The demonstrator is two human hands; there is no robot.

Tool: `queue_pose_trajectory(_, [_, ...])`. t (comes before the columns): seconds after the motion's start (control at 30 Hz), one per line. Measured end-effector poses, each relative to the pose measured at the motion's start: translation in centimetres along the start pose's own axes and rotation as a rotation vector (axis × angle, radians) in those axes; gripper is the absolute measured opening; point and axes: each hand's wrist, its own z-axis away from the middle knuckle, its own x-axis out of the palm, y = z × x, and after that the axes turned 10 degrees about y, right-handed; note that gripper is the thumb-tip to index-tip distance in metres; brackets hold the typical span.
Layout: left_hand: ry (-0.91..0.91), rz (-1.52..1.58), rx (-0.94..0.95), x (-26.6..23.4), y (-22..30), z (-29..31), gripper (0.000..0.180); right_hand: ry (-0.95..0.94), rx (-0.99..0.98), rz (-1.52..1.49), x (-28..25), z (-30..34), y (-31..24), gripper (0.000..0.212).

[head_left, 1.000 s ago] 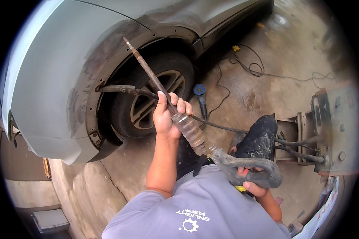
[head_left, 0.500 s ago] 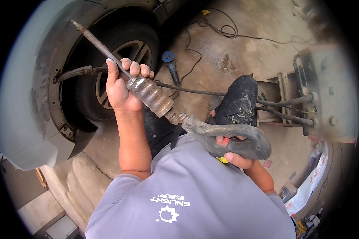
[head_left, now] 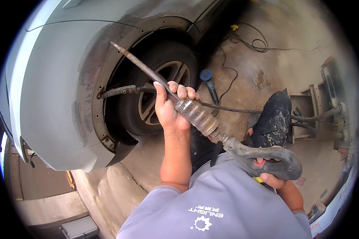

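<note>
I hold a slide hammer [head_left: 197, 116] slantwise in front of me, its thin rod pointing up and left. My left hand [head_left: 172, 109] is closed around the rod, against the end of the ribbed metal weight. The rusty pointed tip appears in front of the scuffed grey car fender [head_left: 89, 59]; whether it touches the metal I cannot tell. At the other end, my right hand [head_left: 273, 180] grips the black loop handle, with a finger by its red trigger. Part of that hand is hidden behind the handle. A clamp [head_left: 121, 91] is fixed to the wheel arch edge, left of my left hand.
Behind the rod is the car's wheel [head_left: 169, 75]. An angle grinder [head_left: 209, 85] with a blue disc lies on the concrete floor, its cord [head_left: 235, 71] loose nearby. A thick cable [head_left: 235, 109] runs across to a boxy machine [head_left: 333, 87] at the right.
The view has swung left, so the car and tool appear farther right and more of the fender shows. Both hands keep the same hold on the slide hammer.
</note>
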Motion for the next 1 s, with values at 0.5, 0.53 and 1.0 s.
queue_pose_trajectory(0.5, [0.180, -0.127, 0.024, 1.8, 2.5, -1.3, 0.069, 0.161, -0.161, 0.121, 0.8, -0.7, -0.3, 0.037])
queue_pose_trajectory(0.53, [0.190, -0.142, 0.022, 1.7, 2.1, -0.8, 0.068, 0.159, -0.124, 0.064, 0.9, -0.8, -0.3, 0.037])
queue_pose_trajectory(1.0, [-0.676, 0.617, -0.186, -1.9, -1.1, -0.8, 0.042, 0.172, -0.080, 0.053, 1.1, -1.9, -0.3, 0.029])
